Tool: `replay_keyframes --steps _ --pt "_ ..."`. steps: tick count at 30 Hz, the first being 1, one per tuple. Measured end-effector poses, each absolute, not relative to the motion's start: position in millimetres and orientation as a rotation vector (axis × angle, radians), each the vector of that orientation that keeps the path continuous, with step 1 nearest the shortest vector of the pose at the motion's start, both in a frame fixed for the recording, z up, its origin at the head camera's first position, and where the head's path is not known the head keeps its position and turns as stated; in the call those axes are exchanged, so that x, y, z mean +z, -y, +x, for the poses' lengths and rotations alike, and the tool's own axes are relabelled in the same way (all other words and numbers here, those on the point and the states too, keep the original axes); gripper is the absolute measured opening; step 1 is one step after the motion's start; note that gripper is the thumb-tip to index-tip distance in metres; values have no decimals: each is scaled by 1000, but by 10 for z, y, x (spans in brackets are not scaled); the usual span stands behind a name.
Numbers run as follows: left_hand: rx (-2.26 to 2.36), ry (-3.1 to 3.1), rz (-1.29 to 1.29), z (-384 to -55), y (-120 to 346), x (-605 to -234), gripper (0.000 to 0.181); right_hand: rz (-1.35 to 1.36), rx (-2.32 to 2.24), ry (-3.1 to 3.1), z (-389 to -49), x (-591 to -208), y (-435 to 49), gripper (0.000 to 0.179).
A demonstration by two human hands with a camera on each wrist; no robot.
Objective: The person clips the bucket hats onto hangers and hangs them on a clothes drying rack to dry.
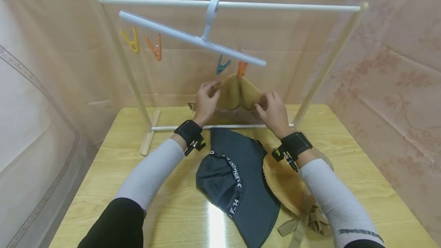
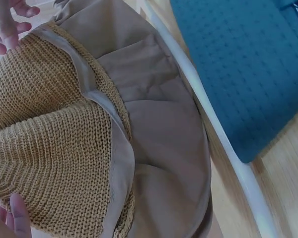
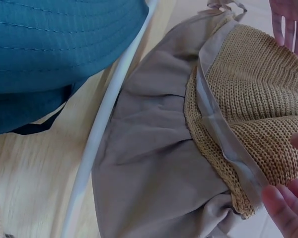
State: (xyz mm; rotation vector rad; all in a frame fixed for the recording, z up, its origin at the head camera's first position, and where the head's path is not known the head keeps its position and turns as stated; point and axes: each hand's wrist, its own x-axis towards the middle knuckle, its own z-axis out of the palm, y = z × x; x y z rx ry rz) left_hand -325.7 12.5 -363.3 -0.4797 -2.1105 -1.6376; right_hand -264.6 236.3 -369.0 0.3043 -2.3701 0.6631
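Observation:
A tan knitted hat (image 1: 229, 92) with a greyish-brown cloth brim (image 2: 159, 114) hangs from an orange clip (image 1: 242, 69) near the low right end of a tilted pale-blue hanger (image 1: 179, 35). My left hand (image 1: 206, 101) is at the hat's left side, its fingertips lightly against the knit. At the right edge my right hand (image 1: 273, 112) has thumb and fingers spread apart, fingertips touching the knit. In the right wrist view the knitted crown (image 3: 263, 84) is folded inward, with a cloth band (image 3: 216, 114) along its rim.
The hanger hooks over a white rail (image 1: 275, 6); a lower bar (image 1: 172, 128) crosses near the table (image 1: 179, 198). Yellow (image 1: 132, 41), orange (image 1: 156, 48) and teal (image 1: 222, 65) clips hang there too. In front lie a dark blue hat (image 1: 255, 183) and another tan hat (image 1: 282, 183).

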Motion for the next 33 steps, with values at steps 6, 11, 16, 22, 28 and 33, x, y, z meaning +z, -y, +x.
replay_keyframes --steps 6,11,16,22,28,33 --pt "-1551 2159 -508 -3193 -74 -3676 33 326 649 2357 -2590 -3730 -2385 31" --pt "-1537 2171 -576 -3146 -32 -3741 34 336 653 2359 -2512 -3767 -2411 32" --pt "-1483 2227 -707 -3084 23 -3809 35 345 655 2408 -2424 -3793 -2432 34" --pt "-1321 2399 -882 -2967 97 -3790 40 400 635 2544 -2332 -3790 -2433 42" --pt "-1189 2512 -961 -2897 164 -3793 43 527 644 2776 -2300 -3789 -2398 54" --pt "-1090 2560 -984 -2871 229 -3857 43 563 667 2881 -2281 -3791 -2375 59"
